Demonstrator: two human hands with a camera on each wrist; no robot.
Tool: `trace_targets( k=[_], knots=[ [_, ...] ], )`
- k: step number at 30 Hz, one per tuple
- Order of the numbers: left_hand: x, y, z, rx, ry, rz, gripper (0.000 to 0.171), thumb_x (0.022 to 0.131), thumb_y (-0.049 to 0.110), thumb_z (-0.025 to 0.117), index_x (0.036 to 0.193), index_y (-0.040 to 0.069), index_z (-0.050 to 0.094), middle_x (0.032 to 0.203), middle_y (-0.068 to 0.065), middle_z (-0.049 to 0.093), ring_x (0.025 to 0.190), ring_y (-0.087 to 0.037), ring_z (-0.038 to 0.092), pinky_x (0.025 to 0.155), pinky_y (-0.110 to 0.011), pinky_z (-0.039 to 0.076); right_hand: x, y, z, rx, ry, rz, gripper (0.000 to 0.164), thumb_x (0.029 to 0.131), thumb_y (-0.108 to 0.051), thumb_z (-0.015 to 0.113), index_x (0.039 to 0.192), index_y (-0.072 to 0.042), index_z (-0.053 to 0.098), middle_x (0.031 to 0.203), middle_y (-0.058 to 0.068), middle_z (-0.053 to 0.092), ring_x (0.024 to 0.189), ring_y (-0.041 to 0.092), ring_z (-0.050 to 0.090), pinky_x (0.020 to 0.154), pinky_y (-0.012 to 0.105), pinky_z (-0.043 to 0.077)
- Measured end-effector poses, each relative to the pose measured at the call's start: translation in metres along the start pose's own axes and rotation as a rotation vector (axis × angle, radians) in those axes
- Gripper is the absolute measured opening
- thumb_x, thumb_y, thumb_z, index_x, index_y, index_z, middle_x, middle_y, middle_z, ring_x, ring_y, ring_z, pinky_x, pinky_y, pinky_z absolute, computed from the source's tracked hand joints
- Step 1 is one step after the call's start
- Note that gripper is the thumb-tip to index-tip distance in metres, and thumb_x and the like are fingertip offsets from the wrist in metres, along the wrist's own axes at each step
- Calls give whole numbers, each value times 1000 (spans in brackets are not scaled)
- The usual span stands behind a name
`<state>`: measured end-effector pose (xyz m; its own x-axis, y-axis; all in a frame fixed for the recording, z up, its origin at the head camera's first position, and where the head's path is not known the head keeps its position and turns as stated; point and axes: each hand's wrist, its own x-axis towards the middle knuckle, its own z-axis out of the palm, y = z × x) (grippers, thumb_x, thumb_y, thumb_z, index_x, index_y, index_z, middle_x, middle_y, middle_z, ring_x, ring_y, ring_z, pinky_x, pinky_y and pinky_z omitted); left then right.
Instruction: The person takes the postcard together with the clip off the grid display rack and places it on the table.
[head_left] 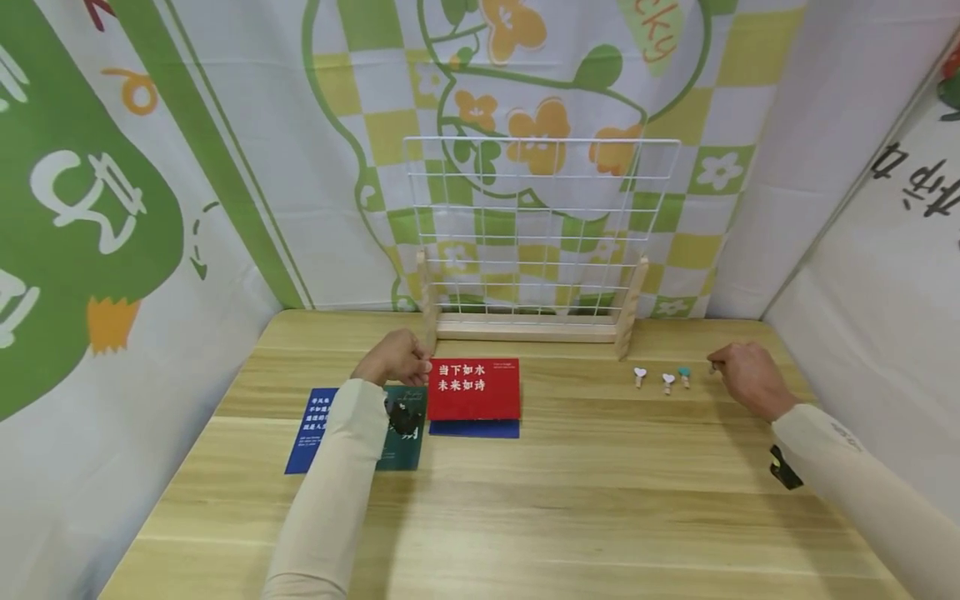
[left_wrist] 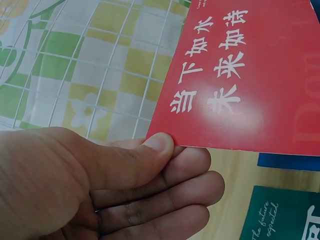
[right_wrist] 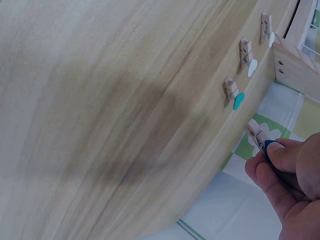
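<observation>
My left hand pinches the corner of a red card with white lettering between thumb and forefinger. In the left wrist view the card is raised, with the thumb on its printed face. Beneath it in the head view a blue card shows along its lower edge. My right hand pinches a small wooden clothespin with a dark blue decoration, over the table's right side. To its left lie several more mini clothespins: two with white hearts and one with a teal heart.
A white wire grid on a wooden stand rises at the back of the table. A blue card and a dark green card lie at the left, partly hidden by my left sleeve. Printed cloth hangs behind.
</observation>
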<state>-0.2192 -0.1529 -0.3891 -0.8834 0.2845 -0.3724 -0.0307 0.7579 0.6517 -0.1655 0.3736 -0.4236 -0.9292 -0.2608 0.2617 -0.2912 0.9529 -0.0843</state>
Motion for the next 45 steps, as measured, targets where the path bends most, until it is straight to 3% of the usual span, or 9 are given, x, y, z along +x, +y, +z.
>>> trace_targets(
  k=[10, 16, 23, 30, 36, 45],
  knots=[
    [-4, -6, 2, -12, -2, -11, 10, 88, 4, 59, 92, -2, 66, 81, -15, 68, 72, -23, 67, 74, -38, 56, -1, 2, 4, 15, -48, 3, 16, 82, 4, 59, 91, 3, 71, 90, 23, 69, 78, 39, 66, 68, 48, 52],
    [-6, -9, 4, -31, 1, -13, 10, 88, 2, 58, 87, -3, 67, 80, -17, 68, 75, -28, 68, 73, -39, 56, -2, 5, 8, 19, -78, -36, 16, 80, 6, 57, 87, 3, 72, 86, 22, 70, 74, 36, 66, 66, 46, 52],
    [-5, -13, 6, -17, 11, -37, 9, 87, 4, 60, 87, 0, 69, 76, -12, 68, 70, -22, 67, 71, -35, 56, -7, 9, 11, 16, -73, -62, 16, 79, 6, 58, 85, 2, 72, 84, 21, 70, 73, 36, 66, 66, 47, 52],
    [-8, -14, 7, 0, 0, -18, 11, 87, 2, 58, 86, -2, 68, 77, -15, 69, 72, -25, 68, 71, -37, 56, -8, 9, 12, 21, -94, -80, 15, 80, 6, 59, 88, 4, 72, 86, 22, 70, 76, 37, 66, 66, 46, 52],
    [-10, -17, 8, 31, -16, 2, 13, 89, 3, 57, 84, -2, 68, 75, -13, 69, 69, -23, 68, 67, -34, 56, -9, 9, 14, 40, -105, -83, 14, 80, 6, 60, 87, 3, 72, 85, 21, 70, 75, 36, 66, 66, 46, 52],
    [-15, -23, 9, 12, -42, -34, 12, 89, 4, 57, 89, -2, 67, 78, -15, 69, 72, -24, 68, 70, -36, 56, -12, 10, 15, 39, -104, -62, 14, 79, 5, 59, 86, 4, 72, 85, 22, 70, 76, 37, 66, 68, 47, 52]
  ],
)
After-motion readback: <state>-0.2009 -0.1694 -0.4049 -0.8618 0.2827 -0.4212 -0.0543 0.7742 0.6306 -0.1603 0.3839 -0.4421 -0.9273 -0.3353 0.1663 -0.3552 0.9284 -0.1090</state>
